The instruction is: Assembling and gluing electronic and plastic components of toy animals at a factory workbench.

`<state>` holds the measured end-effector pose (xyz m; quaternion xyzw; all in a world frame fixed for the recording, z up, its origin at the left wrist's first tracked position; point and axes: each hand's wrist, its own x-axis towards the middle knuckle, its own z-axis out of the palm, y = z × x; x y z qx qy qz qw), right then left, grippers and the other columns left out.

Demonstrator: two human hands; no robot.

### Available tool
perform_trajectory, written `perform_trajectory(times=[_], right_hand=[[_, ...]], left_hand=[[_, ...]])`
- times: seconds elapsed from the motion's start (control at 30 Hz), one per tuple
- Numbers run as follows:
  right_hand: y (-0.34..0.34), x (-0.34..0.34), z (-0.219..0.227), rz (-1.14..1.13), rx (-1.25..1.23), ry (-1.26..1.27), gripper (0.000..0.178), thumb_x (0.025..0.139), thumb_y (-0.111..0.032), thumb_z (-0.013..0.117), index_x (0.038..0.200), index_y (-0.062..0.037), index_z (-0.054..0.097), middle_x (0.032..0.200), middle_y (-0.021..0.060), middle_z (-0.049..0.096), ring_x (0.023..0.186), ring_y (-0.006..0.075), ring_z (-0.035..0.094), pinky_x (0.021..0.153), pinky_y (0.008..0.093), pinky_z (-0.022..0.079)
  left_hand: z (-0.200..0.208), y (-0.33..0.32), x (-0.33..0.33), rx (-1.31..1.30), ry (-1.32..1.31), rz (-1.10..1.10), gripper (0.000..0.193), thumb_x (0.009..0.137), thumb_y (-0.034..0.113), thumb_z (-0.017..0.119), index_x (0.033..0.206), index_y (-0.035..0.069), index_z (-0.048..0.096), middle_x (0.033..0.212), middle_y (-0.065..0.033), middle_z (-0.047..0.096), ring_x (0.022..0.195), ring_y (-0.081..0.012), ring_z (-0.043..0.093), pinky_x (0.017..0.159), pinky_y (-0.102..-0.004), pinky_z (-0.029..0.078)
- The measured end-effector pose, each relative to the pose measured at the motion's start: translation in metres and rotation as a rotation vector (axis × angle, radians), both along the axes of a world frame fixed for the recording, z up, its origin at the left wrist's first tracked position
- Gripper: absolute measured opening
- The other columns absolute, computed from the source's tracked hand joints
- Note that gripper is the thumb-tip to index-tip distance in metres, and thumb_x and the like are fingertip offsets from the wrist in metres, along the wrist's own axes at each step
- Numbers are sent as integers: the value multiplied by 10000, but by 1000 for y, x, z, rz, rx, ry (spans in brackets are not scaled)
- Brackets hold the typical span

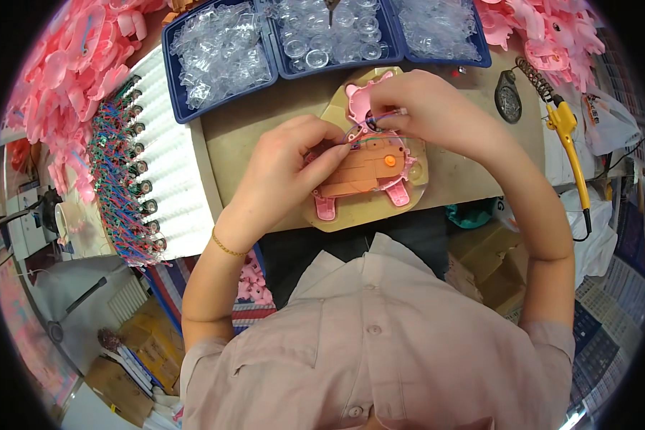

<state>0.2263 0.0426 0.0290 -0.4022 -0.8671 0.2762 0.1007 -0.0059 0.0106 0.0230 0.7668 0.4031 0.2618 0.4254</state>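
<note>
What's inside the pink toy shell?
Orange housing with a round button, thin wires along its upper edge. The shell under the housing is covered; left hand and right hand hide parts too.

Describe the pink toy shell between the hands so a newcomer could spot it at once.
On the tan worktable, below the three blue trays, lies a rounded yellowish board. The pink toy shell rests on it, between the left hand and right hand. Unlike the pink parts heaped at upper left and right, it holds an orange housing with a brighter round disc.
</note>
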Motion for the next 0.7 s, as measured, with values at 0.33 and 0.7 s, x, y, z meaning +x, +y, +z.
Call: perform_trajectory(times=[0.33, 0.7], right_hand=[[-82, -35, 4, 117, 449, 225, 246, 716, -97, 725, 945, -80, 637, 955, 49, 645, 884, 195, 617, 874, 387, 456], [-88, 20, -4, -534, 47, 354, 309, 798, -102, 684, 1080, -26, 585, 1021, 90, 570, 837, 182, 574, 760, 299, 438]], left_hand=[[-3, 1, -4, -510, -124, 150, 186, 883, 159, 635, 887, -27, 636, 669, -29, 595, 584, -52, 528, 527, -229, 443], [-30, -84, 11, 608, 284, 219, 408, 714, 116, 713, 1113, 85, 637, 1093, -27, 603, 975, -208, 550, 800, -354, 388]])
